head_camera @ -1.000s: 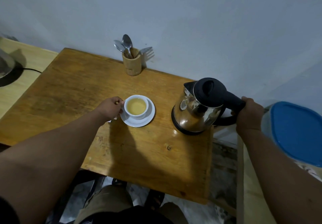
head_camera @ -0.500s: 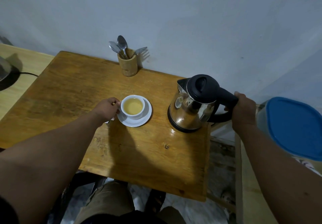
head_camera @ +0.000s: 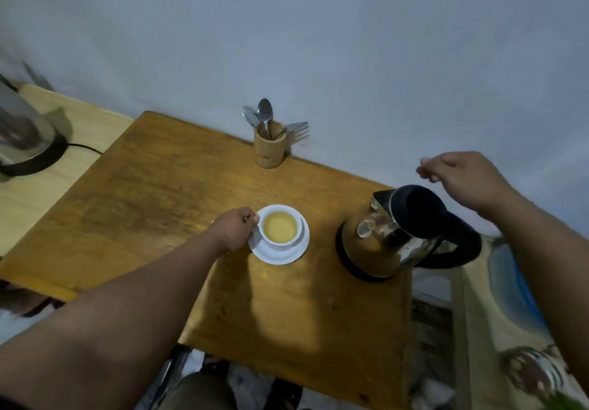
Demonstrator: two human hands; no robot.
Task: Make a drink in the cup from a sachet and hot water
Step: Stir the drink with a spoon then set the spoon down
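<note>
Your right hand (head_camera: 462, 180) has let go of the kettle (head_camera: 401, 234) and now hangs above it, fingers loosely curled, holding nothing. Kettle stands upright on the worktop (head_camera: 153, 193), right of the cup (head_camera: 280, 226). Cup sits on its saucer (head_camera: 287, 255), full of pale yellow drink. Your left hand (head_camera: 232, 229) pinches the cup's handle. Holder with spoons and a fork (head_camera: 269, 148) stands behind, near the wall.

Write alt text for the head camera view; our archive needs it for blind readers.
A left hand holds a white cup of yellowish drink on a saucer on a wooden table. The right hand hovers empty above a steel kettle; a cutlery holder stands by the wall.
</note>
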